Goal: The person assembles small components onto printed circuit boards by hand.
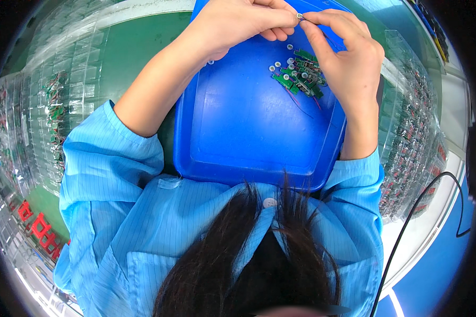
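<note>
The disc [299, 16] in the grip is too small to make out, partly covered by fingertips. Above the grip, the top edge cuts off the left hand [243, 21] and the tub [181, 142]. Below it, overlapping boards [304, 79] hide one another. Far left, the trays [87, 105] hold parts too blurred to tell.

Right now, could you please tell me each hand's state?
Left hand: closed, thumb tip at a small round piece; whether gripping it, unclear.
Right hand: closed, thumb and forefinger apparently pinching that piece.
</note>
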Demonstrator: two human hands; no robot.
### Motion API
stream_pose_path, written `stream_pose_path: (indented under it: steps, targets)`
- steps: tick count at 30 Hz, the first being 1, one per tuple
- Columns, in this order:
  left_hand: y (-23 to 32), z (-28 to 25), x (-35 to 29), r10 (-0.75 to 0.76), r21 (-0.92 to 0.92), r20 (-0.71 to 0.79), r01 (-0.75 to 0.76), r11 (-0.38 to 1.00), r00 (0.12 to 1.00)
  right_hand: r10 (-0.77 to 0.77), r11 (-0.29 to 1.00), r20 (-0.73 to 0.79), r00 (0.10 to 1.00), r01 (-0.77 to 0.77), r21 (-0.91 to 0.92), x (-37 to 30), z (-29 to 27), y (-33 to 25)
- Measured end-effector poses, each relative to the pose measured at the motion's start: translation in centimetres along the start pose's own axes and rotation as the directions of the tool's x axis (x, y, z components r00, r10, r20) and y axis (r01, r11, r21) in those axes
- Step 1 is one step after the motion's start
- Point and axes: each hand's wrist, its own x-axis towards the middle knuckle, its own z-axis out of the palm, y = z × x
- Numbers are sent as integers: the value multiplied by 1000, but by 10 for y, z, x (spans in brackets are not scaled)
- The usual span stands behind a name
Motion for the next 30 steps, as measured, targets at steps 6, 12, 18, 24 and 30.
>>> stream_pose_path:
  steps: [6,12,18,24,30]
  targets:
    - [6,-2,-3,-9,68,42,6,998,999,92,983,83,992,-104,154,0,1,0]
    - [40,37,-22,322,497,-51,-255,829,945,389,560,426,817,-577,594,-7,3,23]
    - [45,41,-22,133,151,-33,-126,980,991,212,968,47,976,-217,123,1,1,-4]
    - [25,13,-4,-183,-432,143,228,872,973,363,792,150,920,-389,470,9,-8,-3]
    - [16,8,-3,-186,-540,180,255,802,966,345,796,114,932,-355,490,8,-10,-15]
